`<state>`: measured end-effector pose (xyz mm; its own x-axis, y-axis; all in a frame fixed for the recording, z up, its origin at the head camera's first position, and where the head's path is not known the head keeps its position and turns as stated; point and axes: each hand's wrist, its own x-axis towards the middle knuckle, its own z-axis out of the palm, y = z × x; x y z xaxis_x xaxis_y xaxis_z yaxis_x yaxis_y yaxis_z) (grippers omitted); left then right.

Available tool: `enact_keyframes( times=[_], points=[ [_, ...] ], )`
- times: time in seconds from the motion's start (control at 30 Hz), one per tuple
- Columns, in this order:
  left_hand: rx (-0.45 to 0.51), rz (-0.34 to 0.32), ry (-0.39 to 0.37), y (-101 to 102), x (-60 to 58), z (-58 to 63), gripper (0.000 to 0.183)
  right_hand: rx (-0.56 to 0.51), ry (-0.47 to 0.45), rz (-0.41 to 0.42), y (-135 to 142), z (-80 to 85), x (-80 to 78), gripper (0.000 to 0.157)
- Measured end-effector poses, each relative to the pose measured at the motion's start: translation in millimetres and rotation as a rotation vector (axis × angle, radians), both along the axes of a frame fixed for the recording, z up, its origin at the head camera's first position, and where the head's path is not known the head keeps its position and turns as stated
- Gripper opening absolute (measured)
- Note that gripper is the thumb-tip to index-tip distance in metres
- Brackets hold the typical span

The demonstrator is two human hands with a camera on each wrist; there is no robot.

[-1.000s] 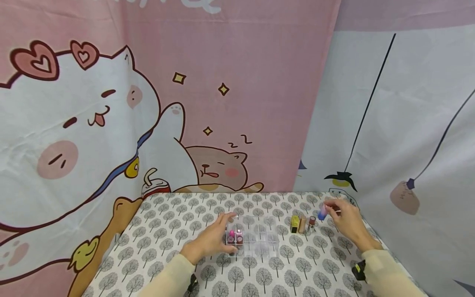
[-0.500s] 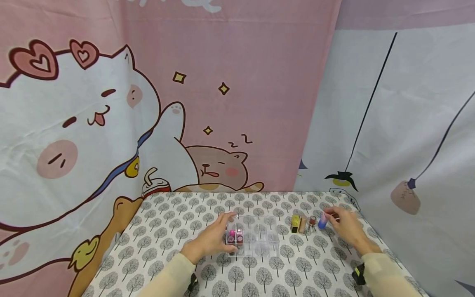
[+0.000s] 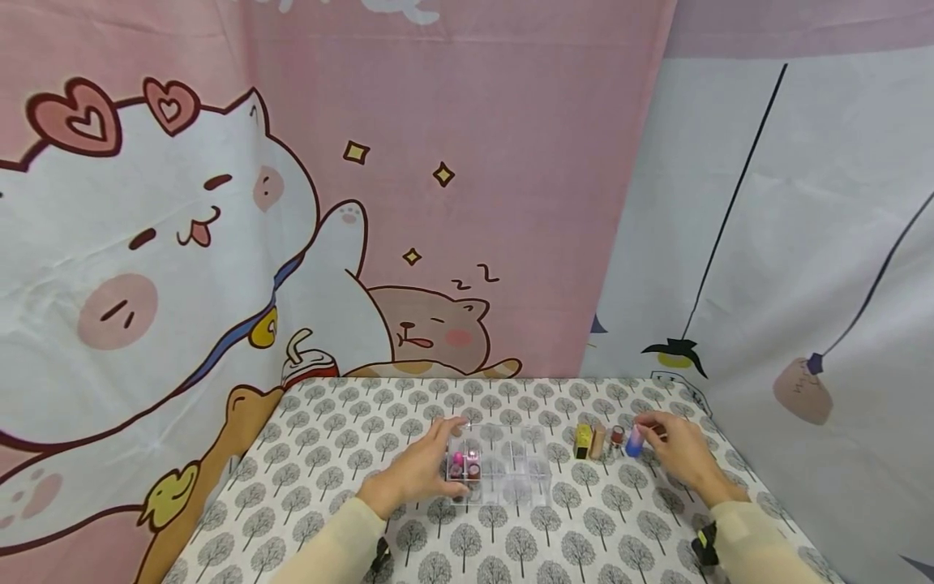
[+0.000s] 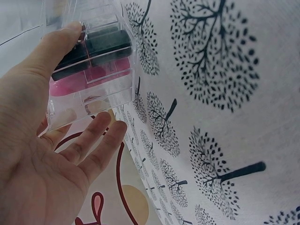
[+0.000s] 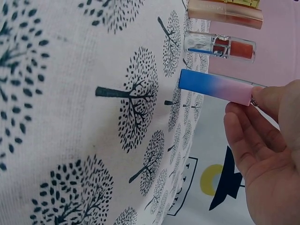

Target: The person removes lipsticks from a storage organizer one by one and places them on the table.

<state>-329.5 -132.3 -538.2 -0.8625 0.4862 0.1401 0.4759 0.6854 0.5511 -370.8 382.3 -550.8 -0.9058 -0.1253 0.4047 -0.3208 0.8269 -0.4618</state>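
Observation:
In the head view, my left hand (image 3: 422, 468) grips the left end of a clear compartment organizer (image 3: 514, 478), thumb at the near side and fingers at the far side. Dark and pink lipstick tubes (image 4: 93, 80) lie in its left compartments. My right hand (image 3: 684, 446) pinches the top of a blue-to-pink lipstick tube (image 5: 213, 86) between thumb and fingers. That tube stands upright, its blue base at the cloth. Beside it is a clear lipstick tube with a reddish cap (image 5: 222, 47), with a small gap between them.
Left of the clear tube stand a tan-gold lipstick tube (image 3: 597, 442) and a yellow and black one (image 3: 582, 441). A tree-print cloth (image 3: 511, 543) covers the table. Cartoon-printed curtains (image 3: 540, 203) hang behind and at the right.
My right hand has lowered the blue-to-pink tube, from tilted in the air to upright at the end of the row. The left hand stays on the organizer.

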Motion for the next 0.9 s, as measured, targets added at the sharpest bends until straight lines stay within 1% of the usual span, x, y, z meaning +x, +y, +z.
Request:
enact_keyframes(
  times=[0.53, 0.73, 0.9],
  points=[
    [-0.005, -0.005, 0.009, 0.4, -1.2, -0.5, 0.122, 0.006, -0.027, -0.009, -3.4, 3.4, 6.7, 0.03],
    [-0.013, 0.011, 0.004, 0.3, -3.0, -1.2, 0.123, -0.001, 0.005, -0.014, -4.7, 3.9, 7.3, 0.034],
    [-0.014, 0.01, 0.0, 0.3, -3.0, -2.0, 0.122, 0.017, 0.027, -0.016, -6.3, 4.8, 9.2, 0.035]
  ],
)
